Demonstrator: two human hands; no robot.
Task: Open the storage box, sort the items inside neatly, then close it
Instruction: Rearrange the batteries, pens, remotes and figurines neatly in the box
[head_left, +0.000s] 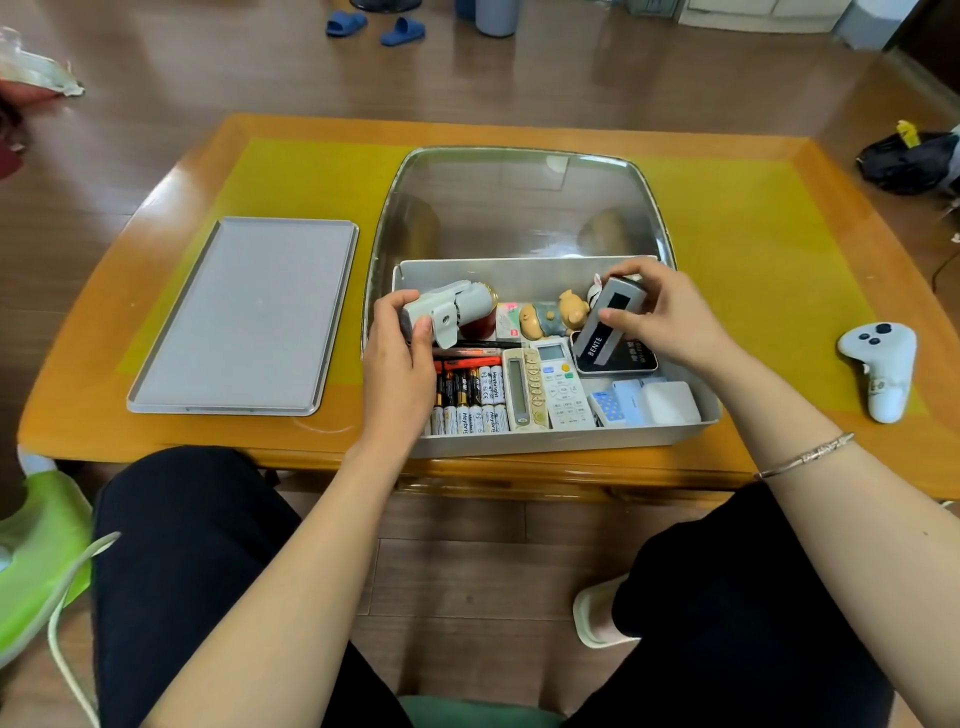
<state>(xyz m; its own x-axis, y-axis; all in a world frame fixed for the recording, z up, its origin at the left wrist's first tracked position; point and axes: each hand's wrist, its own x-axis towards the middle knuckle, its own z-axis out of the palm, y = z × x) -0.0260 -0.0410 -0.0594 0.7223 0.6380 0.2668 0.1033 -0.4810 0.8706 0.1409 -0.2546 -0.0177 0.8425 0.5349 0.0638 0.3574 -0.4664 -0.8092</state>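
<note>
Grey storage box (561, 441) sits open at the table's near edge, lid (244, 317) flat to its left. Left hand (397, 353) grips a grey folded gadget (452, 312) over the box; right hand (660, 317) pinches a grey BENTE device (610, 322) above the remotes (545, 387).

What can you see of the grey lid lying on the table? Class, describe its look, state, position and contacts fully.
The grey lid is a flat rectangular panel with rounded corners and a low raised rim, seemingly matte plastic. It lies flat on the table, partly over the yellow mat, to the left of the open storage box and apart from it. Neither hand touches it, and nothing rests on it.
</note>
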